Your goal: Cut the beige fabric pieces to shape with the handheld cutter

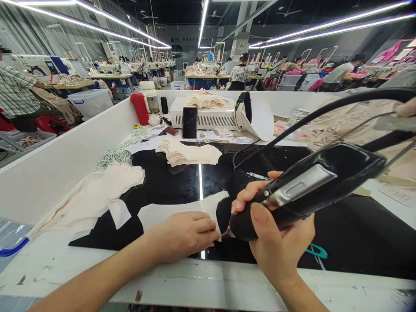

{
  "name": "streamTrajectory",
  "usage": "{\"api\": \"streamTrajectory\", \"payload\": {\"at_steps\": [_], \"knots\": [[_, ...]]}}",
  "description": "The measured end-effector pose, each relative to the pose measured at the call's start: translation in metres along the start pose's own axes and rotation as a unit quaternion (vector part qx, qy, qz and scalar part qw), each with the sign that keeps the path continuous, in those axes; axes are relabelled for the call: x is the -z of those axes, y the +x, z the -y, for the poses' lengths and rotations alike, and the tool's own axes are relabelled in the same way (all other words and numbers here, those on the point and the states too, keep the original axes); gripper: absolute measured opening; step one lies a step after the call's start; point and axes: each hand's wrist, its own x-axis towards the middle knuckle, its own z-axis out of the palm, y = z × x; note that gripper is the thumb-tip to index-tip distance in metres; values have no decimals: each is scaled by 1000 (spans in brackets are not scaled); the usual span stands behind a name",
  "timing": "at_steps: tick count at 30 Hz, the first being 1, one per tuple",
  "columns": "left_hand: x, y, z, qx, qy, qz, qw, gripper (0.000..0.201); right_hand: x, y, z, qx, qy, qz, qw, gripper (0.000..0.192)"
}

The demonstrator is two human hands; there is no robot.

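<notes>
A: We hold the glossy black corded hand iron clenched in our right hand; it looks heavy and rigid, so we grip mid-body.

B: Our left hand lies flat, grasping nothing, pinning the thin cream fabric piece at six o'clock on the black worktop; soft, limp, light. At eleven o'clock, the clear lidded plastic bin; contents unreadable.

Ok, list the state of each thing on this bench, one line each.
Left hand: flat, pressing down the cream fabric piece.
Right hand: closed around the black handheld tool.
Phone: upright, screen dark.
Fabric stack: piled, untouched.
Red bottle: upright, capped.
</notes>
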Motion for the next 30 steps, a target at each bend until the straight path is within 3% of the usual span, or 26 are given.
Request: {"api": "streamTrajectory", "payload": {"at_steps": [13, 19, 26, 30], "knots": [[-2, 0, 0, -2, -8, 1, 1000, 27, 2, -2, -1, -1, 7, 5, 1000, 46], [-3, 1, 1, -3, -23, -4, 1000, 27, 1, -2, 0, -10, -14, 15, 1000, 37], [-1, -2, 4, 32, -62, -52, 996, 26, 2, -4, 3, -25, -17, 4, 1000, 45], [3, -1, 5, 45, -75, -23, 996, 25, 7, -11, 7, -31, -14, 13, 999, 44]]}}
